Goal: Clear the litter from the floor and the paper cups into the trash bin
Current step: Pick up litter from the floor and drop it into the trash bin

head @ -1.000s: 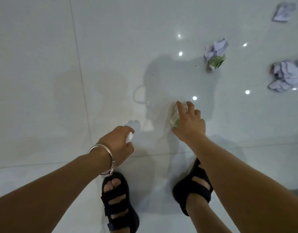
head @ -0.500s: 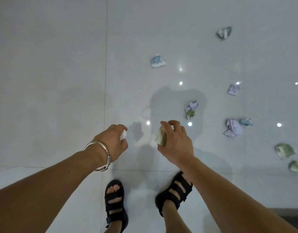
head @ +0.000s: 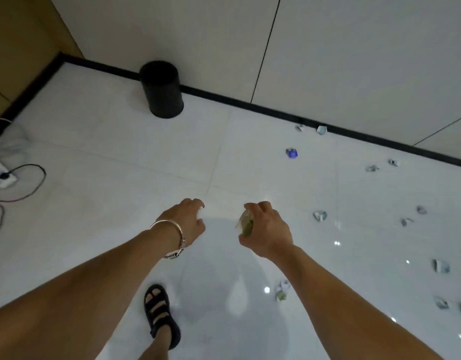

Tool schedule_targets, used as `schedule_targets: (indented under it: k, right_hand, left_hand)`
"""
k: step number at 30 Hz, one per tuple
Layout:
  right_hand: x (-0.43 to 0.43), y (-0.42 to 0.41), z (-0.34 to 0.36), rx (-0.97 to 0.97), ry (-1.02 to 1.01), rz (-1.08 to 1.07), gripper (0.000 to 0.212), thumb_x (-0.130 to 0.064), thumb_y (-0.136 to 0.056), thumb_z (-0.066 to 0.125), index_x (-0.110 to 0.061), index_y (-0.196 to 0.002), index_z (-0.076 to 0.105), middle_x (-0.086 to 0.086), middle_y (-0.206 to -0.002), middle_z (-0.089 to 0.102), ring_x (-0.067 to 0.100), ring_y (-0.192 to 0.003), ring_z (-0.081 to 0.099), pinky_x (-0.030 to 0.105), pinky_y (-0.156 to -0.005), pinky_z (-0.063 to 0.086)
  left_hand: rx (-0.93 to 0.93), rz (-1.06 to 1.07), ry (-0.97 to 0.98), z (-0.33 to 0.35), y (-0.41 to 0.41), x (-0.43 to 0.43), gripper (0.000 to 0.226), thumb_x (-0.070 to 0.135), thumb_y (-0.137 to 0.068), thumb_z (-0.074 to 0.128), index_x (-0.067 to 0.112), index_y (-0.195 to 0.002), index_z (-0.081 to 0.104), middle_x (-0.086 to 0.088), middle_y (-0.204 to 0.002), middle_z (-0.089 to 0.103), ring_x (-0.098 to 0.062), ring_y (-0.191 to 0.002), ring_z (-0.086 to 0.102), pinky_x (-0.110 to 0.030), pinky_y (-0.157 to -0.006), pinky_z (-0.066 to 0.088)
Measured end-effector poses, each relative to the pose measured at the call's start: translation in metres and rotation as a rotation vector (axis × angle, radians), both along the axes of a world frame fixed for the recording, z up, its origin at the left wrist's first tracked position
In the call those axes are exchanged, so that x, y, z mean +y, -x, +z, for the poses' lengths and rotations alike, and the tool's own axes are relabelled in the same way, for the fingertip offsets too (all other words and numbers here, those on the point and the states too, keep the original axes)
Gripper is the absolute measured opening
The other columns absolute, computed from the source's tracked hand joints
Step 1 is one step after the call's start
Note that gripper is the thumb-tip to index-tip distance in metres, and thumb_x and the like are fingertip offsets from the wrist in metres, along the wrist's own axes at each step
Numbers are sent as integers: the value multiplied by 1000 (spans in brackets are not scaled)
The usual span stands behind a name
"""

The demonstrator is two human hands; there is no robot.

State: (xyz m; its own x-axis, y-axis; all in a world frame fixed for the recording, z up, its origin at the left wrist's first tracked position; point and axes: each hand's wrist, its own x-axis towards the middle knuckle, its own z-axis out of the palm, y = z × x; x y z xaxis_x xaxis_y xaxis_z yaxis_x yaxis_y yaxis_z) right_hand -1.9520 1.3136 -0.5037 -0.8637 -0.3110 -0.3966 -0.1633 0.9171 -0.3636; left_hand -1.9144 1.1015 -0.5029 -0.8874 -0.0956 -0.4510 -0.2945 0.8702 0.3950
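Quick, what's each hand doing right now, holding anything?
Left hand: fingers curled round a small white scrap, which barely shows.
Right hand: grips a crumpled greenish paper.

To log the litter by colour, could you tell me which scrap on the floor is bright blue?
The small scrap lying alone right of the trash bin; the other scraps look pale grey or greenish.

I'm in a plain indoor room, perhaps an office: glossy white floor tiles (head: 120, 165), black skirting (head: 250, 105) under pale panelled walls (head: 198, 35). A black trash bin (head: 162, 92) stands by the wall, and a power strip (head: 1, 175) lies at my left.
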Motion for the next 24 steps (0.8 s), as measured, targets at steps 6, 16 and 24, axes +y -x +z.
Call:
schedule_targets:
  k: [6,16,24]
  right_hand:
    - [-137,52,62,-53,-7,21,74,-41,-75,71,-32,-140,37,-4,-134,39,21,-116,49,26,-78,39]
    - [-271,186,100,-33,23,127,80,-43,-73,73,-32,-142,35,-4,-136,41,22,-117,49,32,-88,49]
    - [-353,340,100,-38,134,104,87,-40,-70,75,-35,-145,31,-7,-139,40,22,-118,50,34,-89,52]
  left_hand:
    - [39,23,12,65,44,-123,40,33,-90,43,27,-129,41,4,-131,45,-22,-110,54,-34,-92,44]
    - [9,81,32,107,153,-256,32,38,-87,49,29,-117,48,6,-120,53,-19,-104,55,-28,-87,44]
    - [-37,136,37,119,316,-328,40,38,-86,52,27,-124,46,4,-125,55,-19,-108,55,-29,-91,45]
